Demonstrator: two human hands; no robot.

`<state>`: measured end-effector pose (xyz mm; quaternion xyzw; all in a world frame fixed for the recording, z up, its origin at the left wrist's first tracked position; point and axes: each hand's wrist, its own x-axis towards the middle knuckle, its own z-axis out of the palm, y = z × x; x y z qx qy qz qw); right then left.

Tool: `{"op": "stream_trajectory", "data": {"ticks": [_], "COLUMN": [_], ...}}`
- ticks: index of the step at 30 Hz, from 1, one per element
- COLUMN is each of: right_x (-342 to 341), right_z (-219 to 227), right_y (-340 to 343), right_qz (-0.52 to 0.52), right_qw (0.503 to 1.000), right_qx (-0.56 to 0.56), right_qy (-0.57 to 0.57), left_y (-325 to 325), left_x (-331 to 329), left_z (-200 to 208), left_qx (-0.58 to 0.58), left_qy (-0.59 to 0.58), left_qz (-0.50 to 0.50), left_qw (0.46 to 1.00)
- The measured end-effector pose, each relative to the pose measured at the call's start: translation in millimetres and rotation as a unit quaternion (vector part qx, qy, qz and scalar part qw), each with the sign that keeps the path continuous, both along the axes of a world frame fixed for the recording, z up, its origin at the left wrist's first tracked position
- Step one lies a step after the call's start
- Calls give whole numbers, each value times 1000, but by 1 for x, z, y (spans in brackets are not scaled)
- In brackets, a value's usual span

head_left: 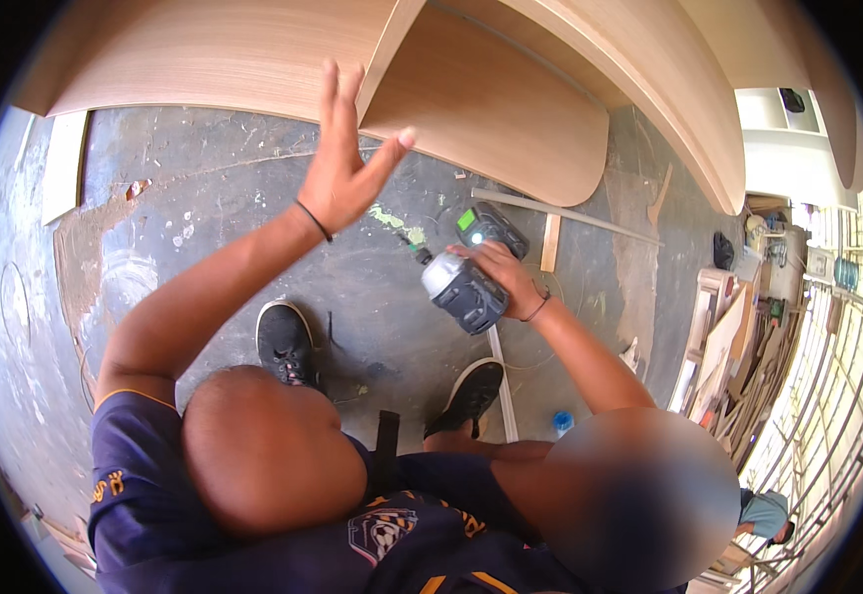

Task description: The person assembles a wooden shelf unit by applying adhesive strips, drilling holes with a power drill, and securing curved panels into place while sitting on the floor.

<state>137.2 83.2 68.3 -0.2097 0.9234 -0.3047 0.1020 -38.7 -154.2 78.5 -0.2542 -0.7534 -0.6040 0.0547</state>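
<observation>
My right hand (pixel 507 273) is wrapped around the handle of a cordless impact driver (pixel 463 293), dark with a silver-grey nose. The driver's bit points up and left, and a battery with a bright green patch shows beyond my fingers. A small white light glows near the battery. My left hand (pixel 344 178) is raised with fingers spread, holding nothing. Its fingertips appear in front of the lower edge of a light wood-grain cabinet (pixel 224 54); whether they touch it I cannot tell. An upright divider (pixel 388 49) splits the cabinet beside those fingers.
A thin pale strip (pixel 570 216) and a short wood offcut (pixel 550 244) lie on the stained grey floor (pixel 194 238). A blue cap-like object (pixel 563 423) sits near my right knee. Stacked boards (pixel 723 342) lean at the right. Another person (pixel 766 517) is at far lower right.
</observation>
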Motion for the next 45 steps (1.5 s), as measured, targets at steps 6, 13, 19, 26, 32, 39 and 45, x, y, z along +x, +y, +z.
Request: {"op": "stream_trajectory", "data": {"ticks": [6, 13, 19, 26, 32, 39, 45], "right_x": [-24, -76, -80, 10, 158, 186, 156], "right_z": [-17, -33, -47, -123, -131, -136, -127], "right_y": [-80, -215, -237, -112, -32, -22, -9], "right_qz": [3, -112, -160, -446, -589, -546, -536], "right_qw": [995, 965, 973, 892, 736, 762, 802], "right_qx": [-89, -212, -148, -46, 301, 289, 224], "right_qy": [34, 107, 76, 60, -145, -195, -141], "left_y": [-66, -126, -154, -188, -189, -184, -183], "left_x": [28, 53, 26, -7, -28, -38, -41], "left_z": [-5, -6, -7, -10, -6, -8, -6], "left_qx": [176, 242, 200, 113, 136, 137, 91], "left_qy": [-311, -305, -413, -328, -358, -370, -330], "left_qz": [-25, -46, 24, 131, 178, 142, 121], "left_qw": [934, 920, 888, 929, 907, 908, 932]}}
